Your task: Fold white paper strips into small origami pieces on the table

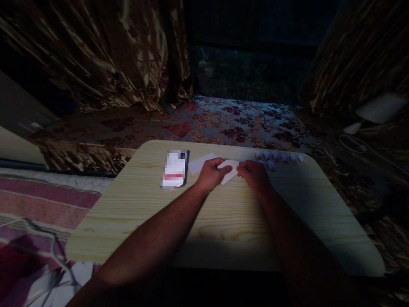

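Observation:
Between my two hands is a small white piece of paper [229,175], tilted above the wooden table. My left hand [211,174] grips its left side, the thumb pressed on top. At its right edge, my right hand [255,174] pinches it with thumb and fingertips. A flat white paper strip [200,163] lies just beyond my left hand, partly covered by it. Past my right hand sit several small folded paper pieces [283,157] in a row, with a few more in front, partly hidden by the hand.
The light wooden table [128,221] has rounded corners. A blurred-out phone-shaped object [174,169] lies on its left. Behind is a flower-patterned ledge [236,121] below curtains [143,55]. A white lamp [381,108] stands at right, and a cable [54,245] runs over the striped bedding at left.

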{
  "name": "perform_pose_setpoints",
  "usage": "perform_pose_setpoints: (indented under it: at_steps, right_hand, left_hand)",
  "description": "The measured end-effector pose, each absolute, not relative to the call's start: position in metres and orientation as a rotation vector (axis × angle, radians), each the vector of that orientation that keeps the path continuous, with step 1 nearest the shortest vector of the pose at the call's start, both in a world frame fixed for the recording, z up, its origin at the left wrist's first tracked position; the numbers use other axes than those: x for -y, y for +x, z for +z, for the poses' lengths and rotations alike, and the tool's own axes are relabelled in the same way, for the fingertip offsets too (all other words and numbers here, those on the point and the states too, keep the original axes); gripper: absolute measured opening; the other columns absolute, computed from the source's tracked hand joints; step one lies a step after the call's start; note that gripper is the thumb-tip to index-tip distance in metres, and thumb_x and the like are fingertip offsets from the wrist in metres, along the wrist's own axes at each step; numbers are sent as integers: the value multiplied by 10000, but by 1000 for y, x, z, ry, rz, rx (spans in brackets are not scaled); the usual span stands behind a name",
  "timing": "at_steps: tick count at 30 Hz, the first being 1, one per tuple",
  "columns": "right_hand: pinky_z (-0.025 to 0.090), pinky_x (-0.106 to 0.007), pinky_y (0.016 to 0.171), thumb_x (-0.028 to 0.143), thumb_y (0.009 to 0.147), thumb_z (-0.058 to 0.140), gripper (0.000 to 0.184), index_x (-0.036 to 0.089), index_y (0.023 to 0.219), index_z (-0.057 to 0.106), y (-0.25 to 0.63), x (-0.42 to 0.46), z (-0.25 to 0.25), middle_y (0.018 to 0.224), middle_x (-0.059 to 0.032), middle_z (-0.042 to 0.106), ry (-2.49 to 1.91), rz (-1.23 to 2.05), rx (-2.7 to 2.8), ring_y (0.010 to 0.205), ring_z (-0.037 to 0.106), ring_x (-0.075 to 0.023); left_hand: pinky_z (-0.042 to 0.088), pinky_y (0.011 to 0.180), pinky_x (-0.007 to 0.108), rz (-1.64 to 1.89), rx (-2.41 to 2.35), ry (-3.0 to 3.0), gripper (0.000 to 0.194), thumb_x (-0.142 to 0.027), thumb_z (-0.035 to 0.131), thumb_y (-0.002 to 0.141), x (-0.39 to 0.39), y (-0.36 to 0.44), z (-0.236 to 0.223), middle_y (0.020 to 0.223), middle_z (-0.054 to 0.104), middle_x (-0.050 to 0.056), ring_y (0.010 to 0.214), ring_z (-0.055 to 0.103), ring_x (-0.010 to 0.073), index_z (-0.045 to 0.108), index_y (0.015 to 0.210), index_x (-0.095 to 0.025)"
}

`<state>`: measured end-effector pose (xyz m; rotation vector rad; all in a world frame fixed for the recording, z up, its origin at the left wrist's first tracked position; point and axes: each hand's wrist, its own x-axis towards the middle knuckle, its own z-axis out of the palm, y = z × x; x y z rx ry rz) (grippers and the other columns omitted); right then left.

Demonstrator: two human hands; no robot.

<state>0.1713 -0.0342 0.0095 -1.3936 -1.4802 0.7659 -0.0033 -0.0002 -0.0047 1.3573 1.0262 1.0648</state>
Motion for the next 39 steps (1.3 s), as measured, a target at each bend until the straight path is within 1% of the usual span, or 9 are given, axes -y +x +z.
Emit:
perform_pose_setpoints:
  at_steps: [3,8,12,18,25,28,32,36,39]
  right_hand:
    - [334,-257,498,354,782,629,240,187,610,634,171,34,9,529,21,579,-1394,714,1504,493,466,-115]
    - [323,-257,492,338,780,623,215,186,631,651,170,34,11,538,23,580,-1394,745,1546,494,459,-115]
    - [312,-257,497,312,777,626,211,186,607,634,170,35,12,528,24,565,-1406,660,1569,501,444,-113]
    - [317,-255,481,369,801,625,240,189,644,651,170,34,8,539,28,572,-1387,760,1518,481,441,-112]
    - [336,-252,497,389,816,623,271,191,631,607,169,35,10,539,28,562,-1382,674,1447,500,448,-112]
    - [352,-253,511,392,827,612,262,188,663,620,168,35,12,566,21,578,-1378,660,1427,527,470,-119]
    - [359,-259,519,396,826,606,268,189,656,617,168,34,11,562,17,571,-1423,586,1436,543,481,-128]
    - [356,-255,512,396,816,607,264,201,639,600,170,31,6,547,27,554,-1416,597,1429,534,477,-127]
    - [362,-260,523,388,823,607,267,203,632,599,171,30,5,553,25,557,-1422,572,1453,540,475,-128]
  left_hand:
    - [351,486,224,1066,-1017,1367,313,-422,791,675,0,-3,-5,623,628,-5,508,505,99,650,701,-144]
    - [355,486,227,1098,-1003,1313,310,-414,797,668,-2,-3,-6,631,638,-2,509,514,104,659,731,-144]
    - [363,491,227,1105,-965,1281,321,-414,810,656,-2,-3,-6,633,642,0,511,517,102,647,716,-144]
    - [384,505,230,1130,-932,1228,312,-401,812,662,-2,-3,-6,651,653,-1,526,535,106,652,736,-145]
    - [372,504,222,1080,-886,1256,310,-376,820,649,-1,-2,-6,634,639,-11,524,529,99,625,714,-144]
    - [390,521,223,1041,-875,1288,291,-336,813,646,2,-1,-4,668,653,-11,544,545,103,660,800,-142]
    - [429,550,235,1038,-847,1292,370,-304,810,634,5,1,-1,719,684,2,581,589,124,672,939,-147]
    - [383,499,220,1139,-894,1257,431,-316,786,675,4,0,0,635,635,-30,504,523,99,668,1060,-164]
    - [341,486,210,1219,-915,1234,376,-302,772,696,1,-1,0,617,607,-35,489,462,73,691,1033,-156]
